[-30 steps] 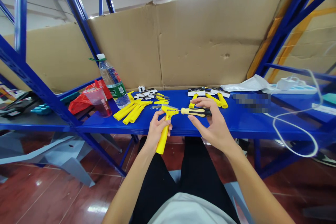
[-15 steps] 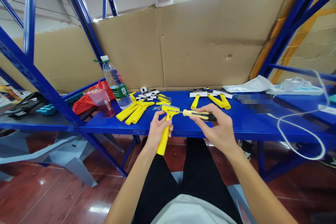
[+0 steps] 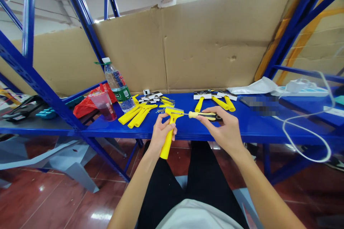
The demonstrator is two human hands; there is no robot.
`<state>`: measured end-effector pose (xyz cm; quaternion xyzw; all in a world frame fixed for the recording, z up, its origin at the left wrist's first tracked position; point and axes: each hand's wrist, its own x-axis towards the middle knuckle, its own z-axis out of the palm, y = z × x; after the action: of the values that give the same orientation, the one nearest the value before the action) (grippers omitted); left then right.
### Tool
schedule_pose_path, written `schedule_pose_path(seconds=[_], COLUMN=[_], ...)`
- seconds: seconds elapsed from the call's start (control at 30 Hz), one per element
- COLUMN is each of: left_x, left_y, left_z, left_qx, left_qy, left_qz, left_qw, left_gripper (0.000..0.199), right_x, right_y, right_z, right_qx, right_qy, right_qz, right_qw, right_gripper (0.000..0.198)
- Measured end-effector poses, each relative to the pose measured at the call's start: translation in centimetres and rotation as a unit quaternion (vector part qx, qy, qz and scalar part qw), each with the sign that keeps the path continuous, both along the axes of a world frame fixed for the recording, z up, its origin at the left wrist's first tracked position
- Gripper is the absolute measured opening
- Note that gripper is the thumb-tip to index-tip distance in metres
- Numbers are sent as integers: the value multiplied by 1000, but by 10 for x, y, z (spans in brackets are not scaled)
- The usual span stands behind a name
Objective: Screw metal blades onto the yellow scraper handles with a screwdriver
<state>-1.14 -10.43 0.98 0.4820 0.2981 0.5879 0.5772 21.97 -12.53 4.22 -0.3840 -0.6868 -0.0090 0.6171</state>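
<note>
My left hand [image 3: 162,131] is wrapped round the handle of a yellow scraper [image 3: 167,145], its head up and a thin metal blade along the top edge. In my right hand [image 3: 224,125] is a screwdriver [image 3: 202,115] with a pale yellow and black handle, held level. Its shaft points left and its tip meets the scraper's head; the exact contact is too small to make out. Several yellow handles [image 3: 138,114] lie on the blue table behind my left hand. Beyond my right hand rest a few scrapers [image 3: 199,103] with black-and-white heads.
A water bottle [image 3: 118,87] and a red-tinted cup [image 3: 104,105] stand at the left, near a red bag [image 3: 86,104]. Small parts and cards [image 3: 152,96] lie at the back. A white cable [image 3: 290,128] loops off the right side. Cardboard [image 3: 215,43] walls the table's rear.
The screwdriver and my right hand have shifted very slightly right, with the handle turned a little in the fingers. My left hand and the scraper stay nearly still.
</note>
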Motion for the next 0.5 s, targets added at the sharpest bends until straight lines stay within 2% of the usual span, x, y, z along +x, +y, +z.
schedule_pose_path(seconds=[0.17,0.37,0.5], left_x=[-3,-6,-5], left_y=[0,0,0], left_z=[0,-2,-3], left_qx=[17,36,50], left_qy=[12,28,39], left_qz=[14,13,22], left_qw=[1000,999,998], left_gripper=[58,56,57], right_x=[0,7,6], right_y=[-4,-9,-10], right_z=[4,14,12], right_qx=[-37,37,34], right_qy=[-23,-71,-49], right_qz=[7,65,43], right_qw=[999,995,997], right_gripper=[18,13,13])
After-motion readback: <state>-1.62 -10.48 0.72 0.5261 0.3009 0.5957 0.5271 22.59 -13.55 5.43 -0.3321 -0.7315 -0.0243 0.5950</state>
